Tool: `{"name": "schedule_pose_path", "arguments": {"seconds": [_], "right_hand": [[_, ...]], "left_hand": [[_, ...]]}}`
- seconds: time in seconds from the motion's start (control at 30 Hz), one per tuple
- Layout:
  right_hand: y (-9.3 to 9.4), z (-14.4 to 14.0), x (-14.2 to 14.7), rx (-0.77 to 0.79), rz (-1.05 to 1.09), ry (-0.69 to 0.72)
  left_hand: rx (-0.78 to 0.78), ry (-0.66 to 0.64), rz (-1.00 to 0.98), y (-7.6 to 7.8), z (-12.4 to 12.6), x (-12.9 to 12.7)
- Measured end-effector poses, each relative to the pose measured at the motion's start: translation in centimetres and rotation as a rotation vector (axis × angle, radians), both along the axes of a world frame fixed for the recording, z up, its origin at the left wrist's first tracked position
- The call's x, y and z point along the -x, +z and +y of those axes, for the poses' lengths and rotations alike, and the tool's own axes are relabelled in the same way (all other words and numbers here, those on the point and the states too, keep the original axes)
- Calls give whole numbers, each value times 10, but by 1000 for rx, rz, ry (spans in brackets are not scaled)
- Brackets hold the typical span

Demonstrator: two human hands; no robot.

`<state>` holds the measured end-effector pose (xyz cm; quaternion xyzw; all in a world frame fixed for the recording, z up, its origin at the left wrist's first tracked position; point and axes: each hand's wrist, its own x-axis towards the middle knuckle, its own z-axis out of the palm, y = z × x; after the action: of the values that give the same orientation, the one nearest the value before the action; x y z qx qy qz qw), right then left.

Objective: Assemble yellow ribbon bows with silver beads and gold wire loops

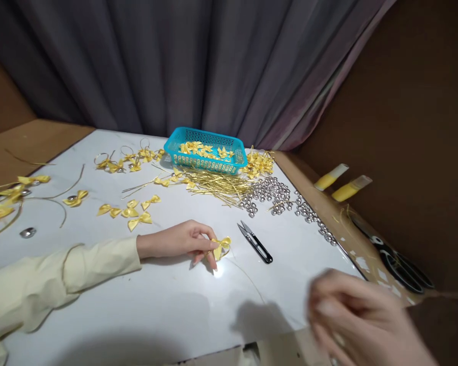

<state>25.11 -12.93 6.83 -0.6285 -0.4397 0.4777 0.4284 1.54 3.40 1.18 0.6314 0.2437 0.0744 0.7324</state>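
A: Left hand (pixel 179 241) first. Closed on what?

B: Pinching a yellow bow (pixel 222 246) between thumb and fingertips, pressed low against the white table (pixel 137 305), just left of the black snips (pixel 256 242).

A: And the right hand (pixel 361 317)?

B: Blurred, low at the near right corner, well apart from the bow. Cannot tell whether closed or spread, or holding anything.

A: Anything linking the two?

B: Possibly a thin gold wire (pixel 252 282), curving from the bow toward the near edge. Too fine to follow all the way.

A: Step in hand, then?

B: Judging by the pinch and the wire: fixing one bow onto wire, mid-way, with the bow held steady at the knot.

A: Needed for any further move?

B: A firm pinch at the centre of the bow, so as not to let it turn or slip; light tension on the wire; snips within easy reach.

A: Farther out?

B: Loose bows (pixel 132 211) scattered behind the left wrist. Beyond those, a heap of gold wire pieces (pixel 213 184), touching the front of a blue basket (pixel 204 162) with more bows inside. Silver bells (pixel 269 192) piled right of the wire. Large scissors (pixel 400 264) off the table edge at the right.
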Motion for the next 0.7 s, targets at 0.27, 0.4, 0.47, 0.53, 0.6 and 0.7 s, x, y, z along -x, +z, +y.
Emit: {"name": "schedule_pose_path", "arguments": {"seconds": [0.27,0.4,0.47,0.53,0.6,0.7], "right_hand": [[-50,46,70,-63,27,209],[-61,42,76,-121,-45,139],[-63,41,78,-137,-112,112],[-65,41,79,-159,-181,92],[-67,42,79,-180,-233,91],[-68,43,78,-198,-276,100]], "left_hand": [[-185,119,63,5,-13,-4],[-226,161,76,6,-17,-4],[-259,185,100,7,-18,-3],[-297,205,128,8,-19,-3],[-314,210,136,8,-20,-2],[-270,196,93,7,-22,-2]]}}
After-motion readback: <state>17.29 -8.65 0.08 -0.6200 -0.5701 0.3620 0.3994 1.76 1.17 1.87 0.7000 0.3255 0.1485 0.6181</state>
